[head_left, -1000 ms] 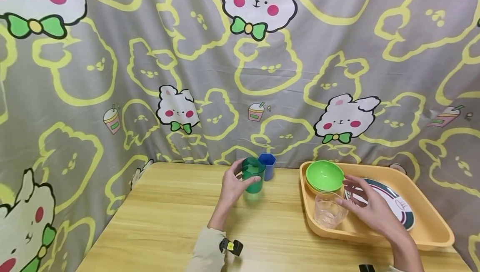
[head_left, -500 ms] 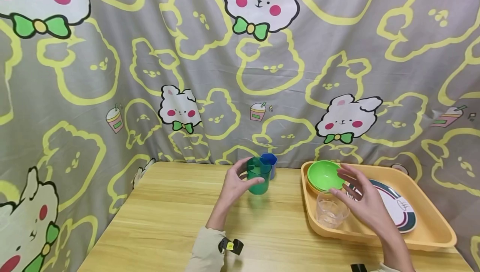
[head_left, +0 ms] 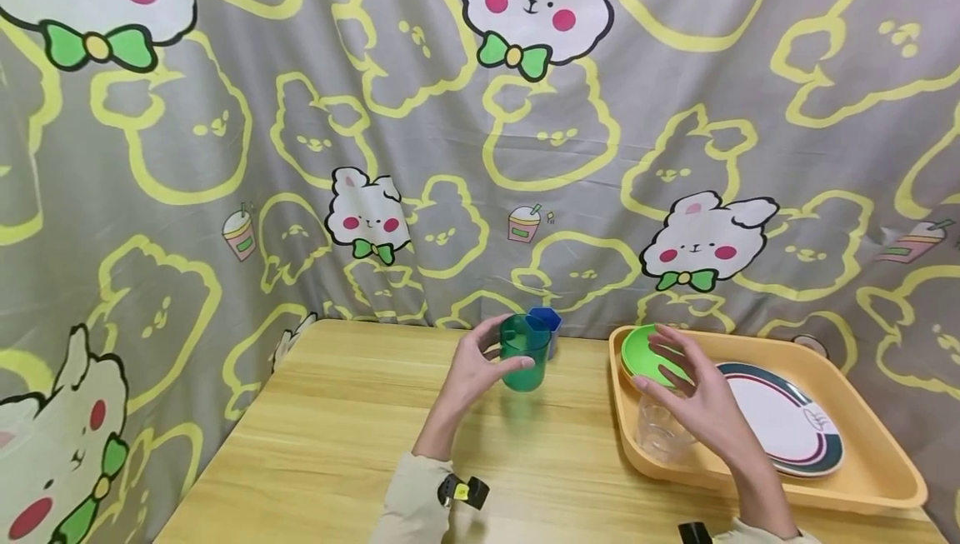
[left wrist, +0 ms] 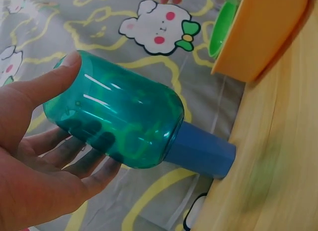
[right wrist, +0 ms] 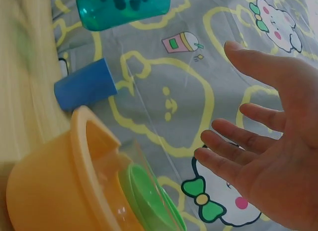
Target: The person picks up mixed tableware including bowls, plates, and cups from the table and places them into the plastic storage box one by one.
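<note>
A see-through green cup (head_left: 523, 369) is gripped by my left hand (head_left: 474, 365), thumb on one side and fingers on the other. In the left wrist view the green cup (left wrist: 119, 112) is raised off the wood. Behind it a blue six-sided cup (head_left: 553, 329) stands on the table. My right hand (head_left: 697, 390) holds nothing; its fingers (right wrist: 233, 136) are spread and loosely bent over the orange tray (head_left: 877, 461). Below it, partly hidden, are stacked bowls with a green bowl (head_left: 637, 352) on top and a clear glass (head_left: 660, 436).
A white plate (head_left: 780, 419) with a dark green and red rim lies in the tray. The wooden table (head_left: 330, 419) stretches left of the tray. A patterned curtain (head_left: 442, 144) hangs along its back and left edges.
My right hand has moved left and up, from beside the clear glass and bowls to over them. My left hand and the green cup have shifted slightly right in view.
</note>
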{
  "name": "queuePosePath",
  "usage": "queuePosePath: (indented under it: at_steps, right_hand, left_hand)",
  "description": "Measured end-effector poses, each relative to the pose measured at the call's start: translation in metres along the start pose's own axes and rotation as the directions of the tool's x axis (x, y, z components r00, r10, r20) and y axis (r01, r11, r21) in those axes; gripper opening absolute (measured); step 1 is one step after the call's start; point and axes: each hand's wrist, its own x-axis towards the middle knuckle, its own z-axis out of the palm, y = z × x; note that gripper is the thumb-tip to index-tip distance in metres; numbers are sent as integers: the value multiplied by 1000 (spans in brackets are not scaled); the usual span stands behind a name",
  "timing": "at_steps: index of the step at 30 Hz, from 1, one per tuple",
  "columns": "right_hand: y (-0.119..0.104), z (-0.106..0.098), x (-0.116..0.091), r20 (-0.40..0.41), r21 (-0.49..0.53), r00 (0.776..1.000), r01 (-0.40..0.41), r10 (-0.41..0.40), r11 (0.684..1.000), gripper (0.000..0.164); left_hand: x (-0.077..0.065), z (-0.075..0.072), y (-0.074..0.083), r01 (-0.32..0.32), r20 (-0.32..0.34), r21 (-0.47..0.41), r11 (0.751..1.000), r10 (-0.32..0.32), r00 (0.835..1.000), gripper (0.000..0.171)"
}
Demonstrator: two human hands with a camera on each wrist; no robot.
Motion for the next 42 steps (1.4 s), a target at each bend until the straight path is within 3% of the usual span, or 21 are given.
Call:
queuePosePath:
  at_steps: [17, 35, 42]
  right_hand:
    - [-7, 29, 21, 80, 52, 997, -14, 10, 999, 74]
    - [-10, 65, 37, 198, 187, 980, -32, -6, 982, 74]
    - [-7, 73, 36, 231, 210, 973, -67, 17, 975, 73]
  left_hand:
    - [-2, 2, 5, -14, 19, -5, 1000, 14, 1000, 66]
    - [-2, 3, 6, -17, 103, -45, 999, 21, 994, 66]
    - [-3, 4, 8, -43, 143, -93, 995, 56, 988, 65]
